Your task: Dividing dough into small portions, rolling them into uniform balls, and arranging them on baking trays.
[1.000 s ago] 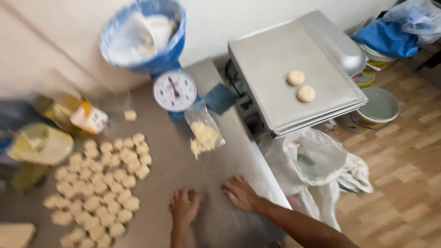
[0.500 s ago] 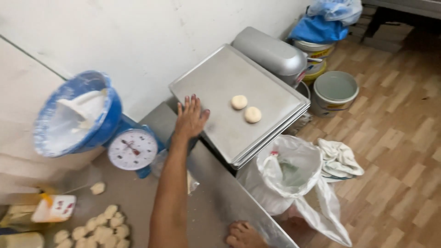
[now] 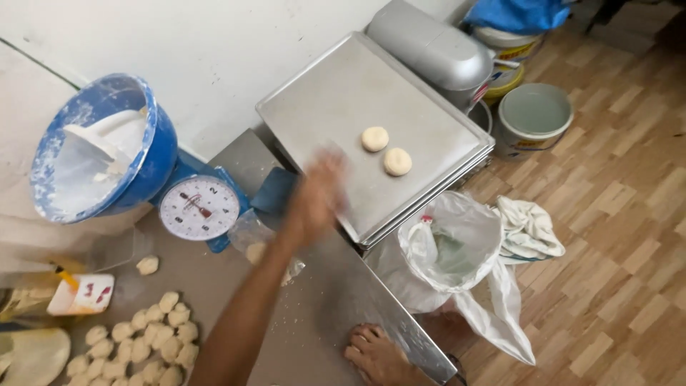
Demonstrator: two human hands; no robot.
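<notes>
My left hand is blurred in motion over the near corner of a metal baking tray; whether it holds anything is unclear. Two round flattened dough discs lie on the tray to the right of that hand. My right hand rests flat on the steel table's front edge, fingers spread, holding nothing. Several small dough pieces are heaped at the lower left of the table.
A dial scale carries a blue bowl with flour and a white scoop. A clear plastic bag lies beside it. On the wooden floor are a white bag, a cloth and buckets.
My left hand went from the table up to the tray's left part, then drew back toward the tray's near corner. The view swung to the right.
</notes>
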